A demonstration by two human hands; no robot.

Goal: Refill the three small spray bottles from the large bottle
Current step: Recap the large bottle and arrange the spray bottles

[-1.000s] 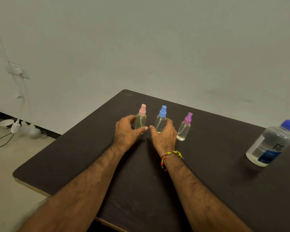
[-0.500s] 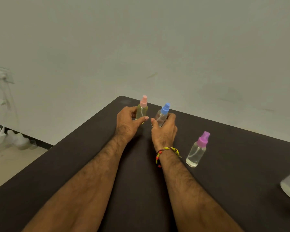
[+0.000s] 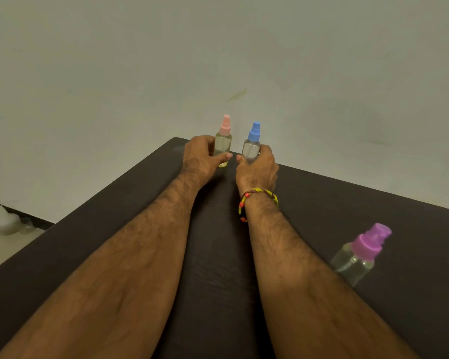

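My left hand (image 3: 201,156) wraps around a small clear spray bottle with a pink cap (image 3: 223,141), upright near the far corner of the dark table (image 3: 373,216). Right beside it, my right hand (image 3: 258,171) grips a small clear spray bottle with a blue cap (image 3: 252,142), also upright. A third small spray bottle with a purple cap (image 3: 360,252) stands alone on the table, nearer to me and right of my right forearm. The large bottle is out of view.
A plain pale wall rises directly behind the table's far edge. On the floor at the far left lies some pale clutter (image 3: 5,221). A beaded bracelet (image 3: 257,200) circles my right wrist.
Both hands have carried the pink and blue bottles toward the table's far corner, away from the purple one. The view shifted left, and the large bottle dropped out of sight on the right.
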